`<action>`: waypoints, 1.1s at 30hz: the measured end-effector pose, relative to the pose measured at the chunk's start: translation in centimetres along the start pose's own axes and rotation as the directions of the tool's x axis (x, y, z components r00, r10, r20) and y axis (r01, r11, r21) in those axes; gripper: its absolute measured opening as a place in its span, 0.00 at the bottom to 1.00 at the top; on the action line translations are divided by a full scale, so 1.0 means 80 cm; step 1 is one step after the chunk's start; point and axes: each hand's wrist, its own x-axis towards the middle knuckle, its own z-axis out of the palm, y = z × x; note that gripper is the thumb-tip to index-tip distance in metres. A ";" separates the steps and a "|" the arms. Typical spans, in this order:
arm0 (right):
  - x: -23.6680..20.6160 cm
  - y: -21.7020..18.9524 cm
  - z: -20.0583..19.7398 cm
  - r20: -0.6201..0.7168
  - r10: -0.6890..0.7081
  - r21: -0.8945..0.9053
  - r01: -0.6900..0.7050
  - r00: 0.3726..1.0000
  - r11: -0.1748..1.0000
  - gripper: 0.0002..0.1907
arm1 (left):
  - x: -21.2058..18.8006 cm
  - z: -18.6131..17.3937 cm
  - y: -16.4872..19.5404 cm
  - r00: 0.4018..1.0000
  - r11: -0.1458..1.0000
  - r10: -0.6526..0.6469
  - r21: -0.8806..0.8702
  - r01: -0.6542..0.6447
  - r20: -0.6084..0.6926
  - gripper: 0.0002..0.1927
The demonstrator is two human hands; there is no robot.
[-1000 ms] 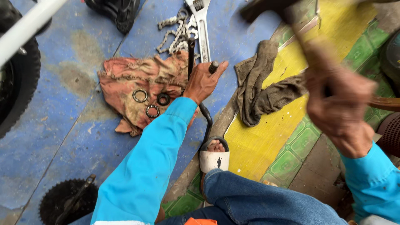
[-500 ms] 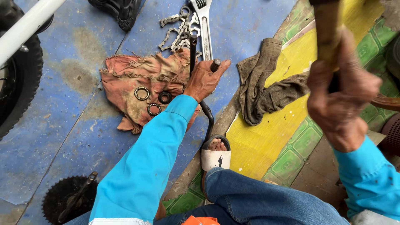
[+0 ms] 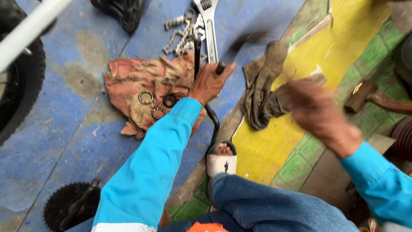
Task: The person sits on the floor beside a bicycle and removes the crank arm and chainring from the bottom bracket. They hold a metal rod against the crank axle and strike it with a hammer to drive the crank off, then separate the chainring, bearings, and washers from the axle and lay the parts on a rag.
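Here, left hand (image 3: 209, 82) gripping black bar (image 3: 213, 122) — upright

The worn blue-painted concrete floor (image 3: 64, 141) carries a dirty pink rag (image 3: 141, 83) at centre, a silver adjustable wrench (image 3: 210, 25) beyond, a black toothed sprocket (image 3: 68, 204) near left, and grimy grey-brown gloves (image 3: 266, 90) right.

My left hand (image 3: 210, 81) rests on the rag's (image 3: 128, 81) right edge; three rings (image 3: 156, 103) left of its fingers, wrench (image 3: 209, 25) and chain (image 3: 182, 34) beyond the fingertips, gloves (image 3: 264, 92) right of them
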 end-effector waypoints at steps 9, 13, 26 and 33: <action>0.020 -0.020 -0.045 -0.183 0.290 0.291 -0.230 0.939 0.929 0.22 | 0.000 0.001 -0.012 0.999 1.000 0.024 -0.001 -0.024 0.028 0.32; 0.022 -0.042 -0.022 0.128 0.172 0.327 -0.205 0.977 0.923 0.26 | 0.005 -0.001 -0.013 0.997 0.997 0.079 -0.026 -0.079 0.017 0.29; 0.014 -0.046 -0.012 0.237 0.157 0.355 -0.236 0.959 0.905 0.26 | 0.005 -0.006 -0.012 0.995 0.995 0.098 0.007 -0.098 0.021 0.30; 0.020 -0.051 -0.053 -0.059 0.444 0.416 -0.382 0.894 0.825 0.20 | 0.004 -0.001 -0.024 0.997 0.998 0.057 -0.008 -0.057 0.048 0.32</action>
